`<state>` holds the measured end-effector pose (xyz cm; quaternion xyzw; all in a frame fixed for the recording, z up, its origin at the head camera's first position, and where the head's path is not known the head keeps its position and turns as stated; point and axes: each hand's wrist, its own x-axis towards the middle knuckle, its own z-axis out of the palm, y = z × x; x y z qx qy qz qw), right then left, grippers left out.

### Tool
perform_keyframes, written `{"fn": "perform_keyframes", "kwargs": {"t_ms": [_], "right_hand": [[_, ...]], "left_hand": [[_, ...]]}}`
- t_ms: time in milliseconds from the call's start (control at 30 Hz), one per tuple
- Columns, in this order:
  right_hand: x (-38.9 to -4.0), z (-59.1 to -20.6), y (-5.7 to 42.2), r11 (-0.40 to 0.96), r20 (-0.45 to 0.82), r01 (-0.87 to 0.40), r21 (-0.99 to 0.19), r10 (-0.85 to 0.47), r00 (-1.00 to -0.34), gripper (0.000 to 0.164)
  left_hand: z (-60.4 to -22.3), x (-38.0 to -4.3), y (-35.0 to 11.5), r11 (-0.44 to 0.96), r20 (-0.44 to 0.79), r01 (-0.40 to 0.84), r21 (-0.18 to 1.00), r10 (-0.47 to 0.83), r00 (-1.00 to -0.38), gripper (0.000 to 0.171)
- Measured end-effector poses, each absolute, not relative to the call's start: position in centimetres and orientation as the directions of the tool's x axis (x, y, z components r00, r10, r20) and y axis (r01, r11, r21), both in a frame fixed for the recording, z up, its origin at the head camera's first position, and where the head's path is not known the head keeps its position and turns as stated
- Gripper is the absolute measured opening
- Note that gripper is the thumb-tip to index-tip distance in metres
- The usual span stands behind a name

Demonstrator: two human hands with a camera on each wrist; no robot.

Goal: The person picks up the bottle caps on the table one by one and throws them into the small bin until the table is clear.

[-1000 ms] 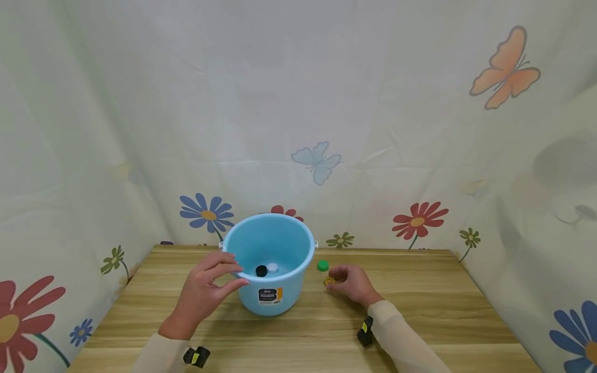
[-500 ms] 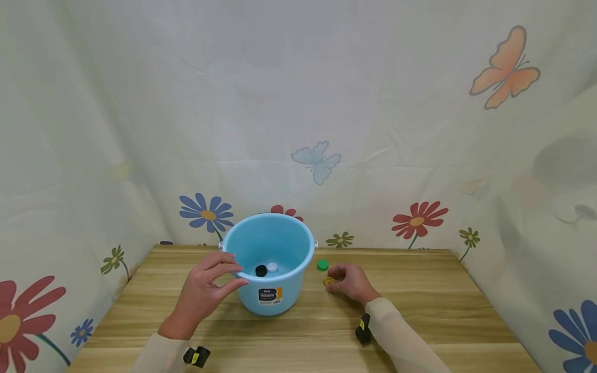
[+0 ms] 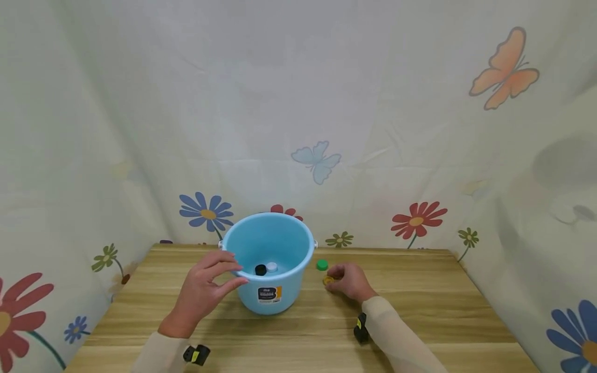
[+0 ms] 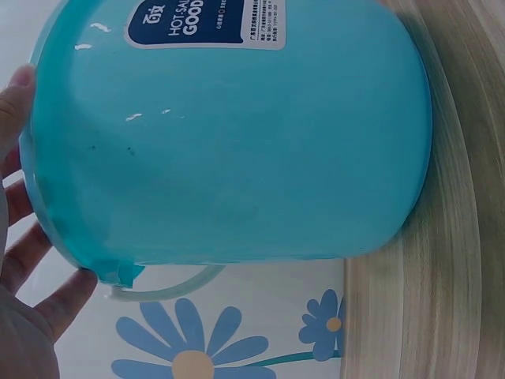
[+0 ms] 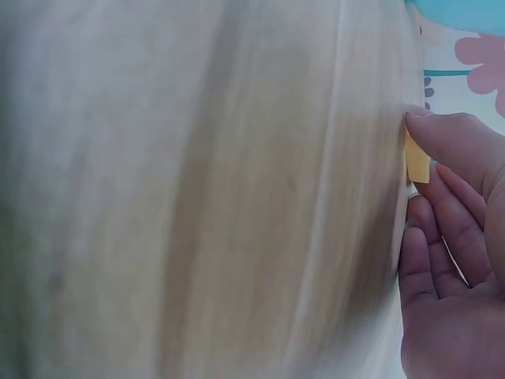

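Observation:
A light blue bucket [image 3: 290, 287] stands upright on the table, left of the middle in the head view. My left hand [image 3: 200, 290] holds its near left rim, thumb outside and fingers over the edge. Inside, on the bottom, lie a black bottle cap [image 3: 260, 270] and a white bottle cap [image 3: 271, 267]. To the right of the bucket my right hand [image 3: 353, 282] pinches a yellow bottle cap [image 3: 328, 280] down at the tabletop. The right wrist view shows the yellow cap's side [image 5: 418, 162] between thumb and fingers. A green bottle cap [image 3: 322, 264] lies just behind it.
The wooden table [image 3: 420, 305] runs back to a hanging cloth [image 3: 396, 129] printed with flowers and butterflies, which also closes off both sides. A pale bucket handle [image 4: 177, 288] hangs at the bucket's far side in the left wrist view.
The right wrist has shifted slightly to the left while its fingers stay at the yellow bottle cap. The left hand keeps its hold on the bucket, which stands in the same place.

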<state>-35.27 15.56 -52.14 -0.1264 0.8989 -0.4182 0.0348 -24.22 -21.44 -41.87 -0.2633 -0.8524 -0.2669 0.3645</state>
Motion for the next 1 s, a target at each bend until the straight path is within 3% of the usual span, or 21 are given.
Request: {"fn": "perform_keyframes", "kwargs": {"t_ms": [1000], "right_hand": [[-35.09, -52.39, 15.47, 0.619, 0.064, -0.212, -0.756, -0.252, -0.966, 0.028]], "left_hand": [[-41.52, -24.03, -21.44, 0.72, 0.76, 0.643, 0.26, 0.259, -0.596, 0.033]]}}
